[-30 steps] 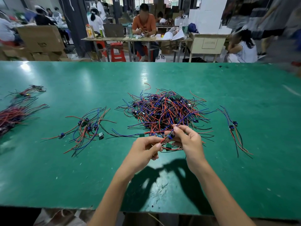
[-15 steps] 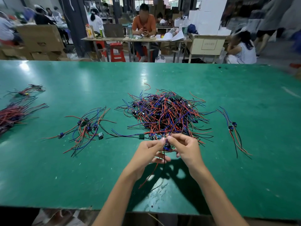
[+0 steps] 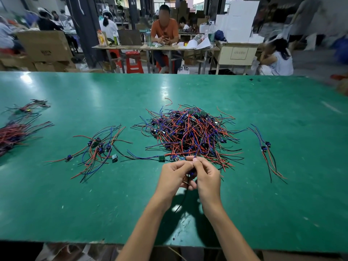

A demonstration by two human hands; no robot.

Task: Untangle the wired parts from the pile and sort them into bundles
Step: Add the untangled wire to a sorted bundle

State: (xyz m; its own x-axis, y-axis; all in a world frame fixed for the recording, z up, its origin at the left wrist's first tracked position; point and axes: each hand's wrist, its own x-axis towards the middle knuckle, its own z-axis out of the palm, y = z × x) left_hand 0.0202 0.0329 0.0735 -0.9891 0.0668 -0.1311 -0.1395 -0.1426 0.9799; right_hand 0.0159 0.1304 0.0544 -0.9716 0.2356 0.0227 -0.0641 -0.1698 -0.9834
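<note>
A tangled pile of red, blue and black wired parts (image 3: 190, 132) lies in the middle of the green table (image 3: 282, 194). At its near edge my left hand (image 3: 174, 175) and my right hand (image 3: 208, 173) meet, both pinching one wired part (image 3: 191, 173) with a small blue piece. Its dark wire hangs below my hands, and a thin wire runs up from my right fingertips into the pile. A sorted bundle (image 3: 98, 147) lies to the left. A small bundle (image 3: 267, 149) lies to the right.
More bundles sit at the far left edge: a thick reddish one (image 3: 13, 134) and a small one (image 3: 28, 108). A loose part with a green board (image 3: 161, 158) lies just left of my hands. People sit at tables beyond the far edge.
My hands have drawn together and pulled a part back from the pile's edge toward me. Its wire now hangs beneath them.
</note>
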